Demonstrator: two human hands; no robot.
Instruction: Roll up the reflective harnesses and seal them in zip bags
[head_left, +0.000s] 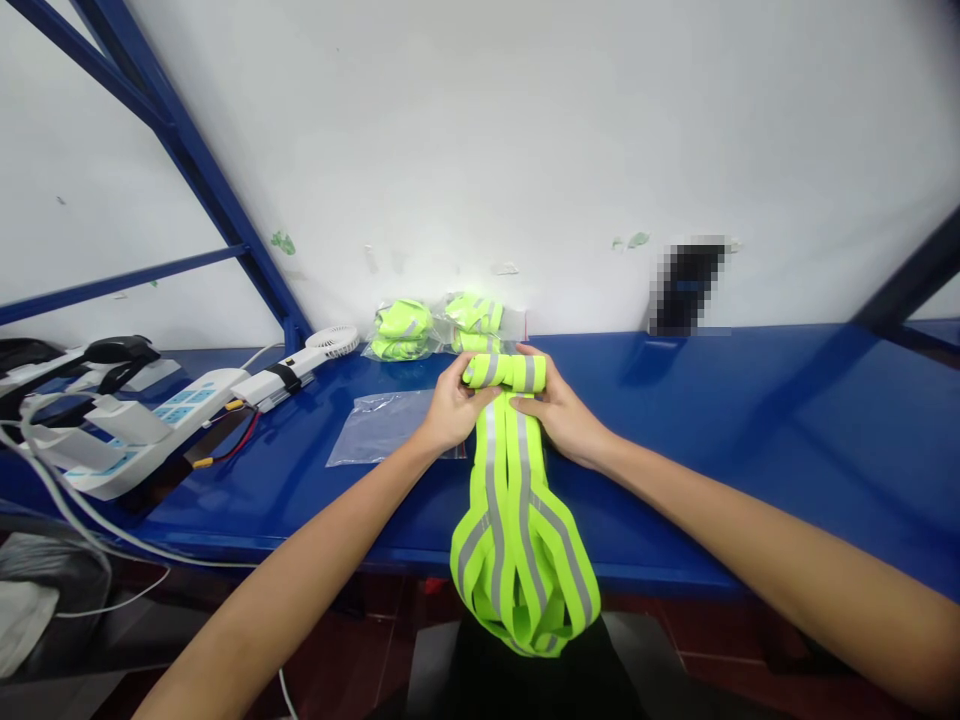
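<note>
A neon-yellow reflective strap harness (501,480) with silver stripes is rolled at its top end. My left hand (455,402) grips the left side of the roll, thumb in front. On the other side my right hand (561,408) pinches the roll's right end the same way. Below the hands the straps hang in loops over the table's front edge. A clear plastic bag (386,425) lies flat just left of my left hand. Behind the hands sit two clear bags (403,330) with folded yellow straps inside; the right one (476,318) is partly hidden by the roll.
The blue table (720,430) runs along a white wall. At left are a power strip (161,425) with plugs and white cables, and a small white fan (330,342). A dark pixelated object (686,290) leans at the wall. Blue metal posts (202,180) frame the sides.
</note>
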